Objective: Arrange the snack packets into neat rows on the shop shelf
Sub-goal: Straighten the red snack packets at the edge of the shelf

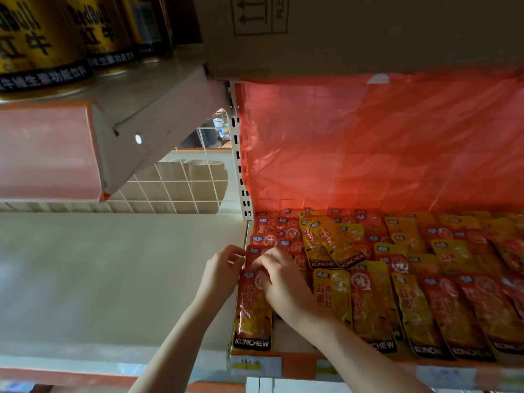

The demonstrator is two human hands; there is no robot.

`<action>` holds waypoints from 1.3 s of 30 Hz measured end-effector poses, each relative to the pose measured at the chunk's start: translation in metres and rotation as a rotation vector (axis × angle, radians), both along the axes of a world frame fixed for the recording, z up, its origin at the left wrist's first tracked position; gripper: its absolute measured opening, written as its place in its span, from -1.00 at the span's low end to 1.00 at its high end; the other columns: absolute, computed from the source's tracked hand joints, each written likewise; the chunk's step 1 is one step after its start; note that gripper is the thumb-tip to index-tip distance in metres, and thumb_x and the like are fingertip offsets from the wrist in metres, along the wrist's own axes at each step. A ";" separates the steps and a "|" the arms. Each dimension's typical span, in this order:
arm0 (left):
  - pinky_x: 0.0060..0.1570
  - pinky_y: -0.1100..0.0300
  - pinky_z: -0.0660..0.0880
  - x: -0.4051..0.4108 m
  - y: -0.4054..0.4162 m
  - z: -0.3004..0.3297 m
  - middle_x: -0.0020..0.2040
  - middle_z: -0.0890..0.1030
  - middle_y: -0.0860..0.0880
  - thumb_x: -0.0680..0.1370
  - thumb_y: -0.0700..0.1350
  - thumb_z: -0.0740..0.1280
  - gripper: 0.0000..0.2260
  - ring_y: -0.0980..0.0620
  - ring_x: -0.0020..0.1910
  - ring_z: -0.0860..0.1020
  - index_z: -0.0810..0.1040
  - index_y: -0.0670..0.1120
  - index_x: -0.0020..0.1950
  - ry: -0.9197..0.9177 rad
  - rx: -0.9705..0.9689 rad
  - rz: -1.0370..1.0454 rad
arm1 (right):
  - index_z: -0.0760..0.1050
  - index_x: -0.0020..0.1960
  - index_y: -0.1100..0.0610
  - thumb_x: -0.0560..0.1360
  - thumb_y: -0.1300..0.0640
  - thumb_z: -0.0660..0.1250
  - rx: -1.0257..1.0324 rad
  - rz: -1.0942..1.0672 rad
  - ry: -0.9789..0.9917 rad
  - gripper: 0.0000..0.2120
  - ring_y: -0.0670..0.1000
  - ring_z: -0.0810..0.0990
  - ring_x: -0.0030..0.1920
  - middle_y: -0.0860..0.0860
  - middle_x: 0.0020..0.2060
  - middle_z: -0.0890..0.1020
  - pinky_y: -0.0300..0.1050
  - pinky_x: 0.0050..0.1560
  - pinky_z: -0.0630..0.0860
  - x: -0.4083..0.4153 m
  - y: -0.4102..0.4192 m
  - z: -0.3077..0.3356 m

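- Here, in the head view, the person's left hand (224, 262) and right hand (279, 275) met at the far left end of the shop shelf (273, 358), over a column of red snack packets (268, 231).
- The left hand's fingers were curled and pinched the top left corner of a red packet (251, 255) near the shelf's side edge.
- The right hand lay over the same spot with its fingers bent down onto the packets; whether it gripped one or only pressed could not be told, since the fingertips were hidden.
- A front red packet (252, 316) lay just below the hands, reaching to the shelf lip, straight and upright in its column.
- To the right, a front row of yellow and red packets (425, 316) ran along the lip in fairly even overlap, which looked mostly sorted.
- Behind it, two yellow packets (330, 243) lay tilted across the others, and the rows further back looked loose and mixed.
- By that showing, the task seemed partly done: the front row stood, the left column was in hand, and the middle and back still needed straightening.
- An upper shelf held gold drink cans (42, 41) and a cardboard box (354, 35).
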State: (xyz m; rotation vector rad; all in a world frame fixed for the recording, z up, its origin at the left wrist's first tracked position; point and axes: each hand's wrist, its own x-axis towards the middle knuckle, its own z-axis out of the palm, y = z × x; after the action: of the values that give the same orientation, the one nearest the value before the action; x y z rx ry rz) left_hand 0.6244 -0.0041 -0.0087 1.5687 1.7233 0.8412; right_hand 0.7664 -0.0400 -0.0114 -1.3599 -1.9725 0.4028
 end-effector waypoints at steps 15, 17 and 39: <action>-0.10 0.11 0.46 0.069 -0.029 0.024 0.06 0.56 0.02 0.54 -0.19 0.23 -0.80 -0.03 0.01 0.52 0.52 -0.02 0.13 0.281 0.351 -0.119 | 0.55 0.03 0.14 0.43 0.33 0.36 0.089 -0.360 -0.171 -0.79 0.01 0.51 0.02 -0.01 -0.04 0.54 -0.17 0.03 0.49 0.082 -0.008 0.013; -0.07 0.11 0.47 0.085 -0.028 0.023 0.09 0.56 0.00 0.55 -0.18 0.20 -0.78 -0.03 0.03 0.52 0.50 -0.04 0.18 0.251 0.310 -0.172 | 0.52 0.09 0.17 0.44 0.26 0.37 0.057 -0.454 -0.184 -0.77 0.09 0.51 0.08 0.06 0.03 0.55 -0.09 0.03 0.50 0.097 -0.003 0.011; -0.29 0.33 0.53 0.149 0.002 0.024 -0.12 0.53 0.07 0.49 -0.43 0.20 -0.63 0.16 -0.14 0.52 0.46 0.00 0.13 -0.284 0.128 0.008 | 0.16 0.45 0.12 0.43 0.00 0.43 -0.169 -0.346 0.069 -0.29 0.05 0.36 0.32 0.05 0.29 0.40 -0.01 0.28 0.40 0.129 0.023 0.005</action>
State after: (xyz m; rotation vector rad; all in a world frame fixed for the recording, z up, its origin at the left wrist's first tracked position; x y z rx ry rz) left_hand 0.7732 -0.0020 0.0150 1.4431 1.4981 1.1388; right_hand 0.8954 -0.0170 -0.0064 -1.7337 -1.6341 0.4519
